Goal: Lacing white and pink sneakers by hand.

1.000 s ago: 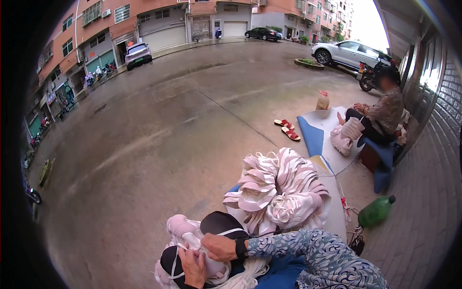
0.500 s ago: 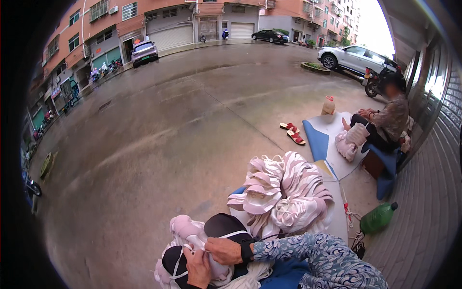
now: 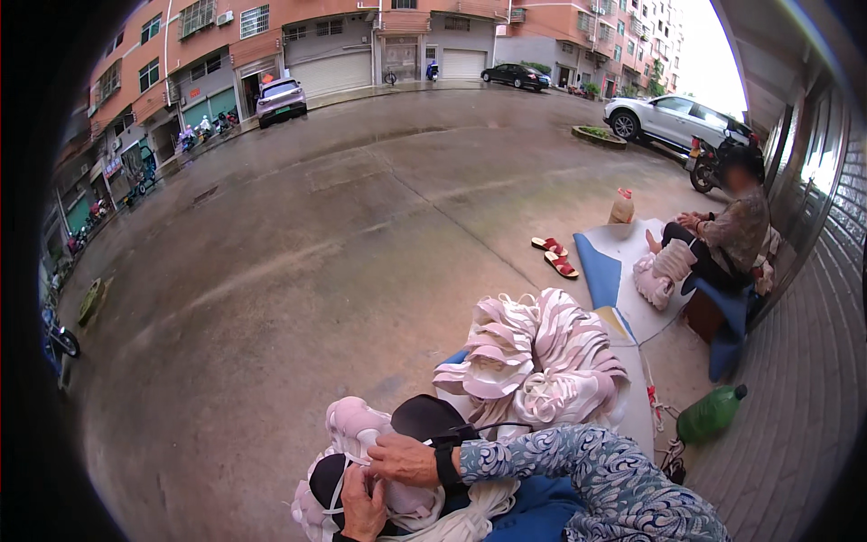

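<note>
Both my hands work close together over a pink and white shoe upper (image 3: 415,499) in my lap. My left hand (image 3: 363,510) has its thumb and fingers pinched together at a white lace (image 3: 359,459). From the right, my right hand (image 3: 404,459) reaches across, fingers bent over the same spot and fingertips partly hidden. More pink uppers (image 3: 354,421) lie just beyond. Rounded black cloth shapes (image 3: 426,417), crossed by white straps, flank the hands. A bundle of white laces (image 3: 479,510) rests on blue cloth (image 3: 542,513) by my right forearm.
A large pile of pink and white shoe uppers (image 3: 573,348) sits ahead on a pale mat. To the right are a green bottle (image 3: 711,414) and a seated person (image 3: 739,226) with more uppers. Red sandals (image 3: 560,264) and a jug (image 3: 621,208) stand farther off.
My right hand has moved left, over the fingers of my left hand, and the two are closer together. The whole view has shifted slightly.
</note>
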{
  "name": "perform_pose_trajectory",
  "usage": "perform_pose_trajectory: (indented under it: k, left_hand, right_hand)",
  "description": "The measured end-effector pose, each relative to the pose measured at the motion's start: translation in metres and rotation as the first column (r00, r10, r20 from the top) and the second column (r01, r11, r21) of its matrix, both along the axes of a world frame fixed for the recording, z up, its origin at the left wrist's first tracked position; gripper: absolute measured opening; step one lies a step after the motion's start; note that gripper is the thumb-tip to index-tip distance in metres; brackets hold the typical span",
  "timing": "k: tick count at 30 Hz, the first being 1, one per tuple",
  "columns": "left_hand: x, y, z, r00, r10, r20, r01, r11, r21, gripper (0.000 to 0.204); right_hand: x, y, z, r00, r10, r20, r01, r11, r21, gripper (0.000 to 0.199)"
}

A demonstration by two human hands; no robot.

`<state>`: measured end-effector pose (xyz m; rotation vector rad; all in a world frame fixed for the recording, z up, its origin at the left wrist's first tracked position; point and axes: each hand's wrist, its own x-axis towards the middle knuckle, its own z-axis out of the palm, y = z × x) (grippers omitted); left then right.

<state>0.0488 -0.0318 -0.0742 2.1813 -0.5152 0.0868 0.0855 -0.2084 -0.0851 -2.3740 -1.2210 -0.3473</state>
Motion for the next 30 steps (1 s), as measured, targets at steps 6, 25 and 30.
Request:
perform_pose_trajectory:
  k: [6,25,30]
  left_hand:
    - [0.007,0.017,-0.013,0.994,-0.101,-0.044,0.099,0.994,-0.054,0.031]
    - [0.015,0.024,-0.011,0.999,0.031,-0.022,-0.034,0.984,-0.176,0.018]
    - [0.009,0.031,-0.016,0.943,0.089,-0.322,-0.175,0.952,-0.251,0.015]
  right_hand:
    - [-0.052,0.024,0.062,0.744,0.476,-0.47,-0.207,0.832,0.515,0.017]
    - [-0.029,-0.058,0.07,0.639,0.05,-0.768,0.118,0.98,0.162,0.014]
    - [-0.04,-0.007,0.041,0.721,0.089,-0.687,-0.009,0.993,0.119,0.014]
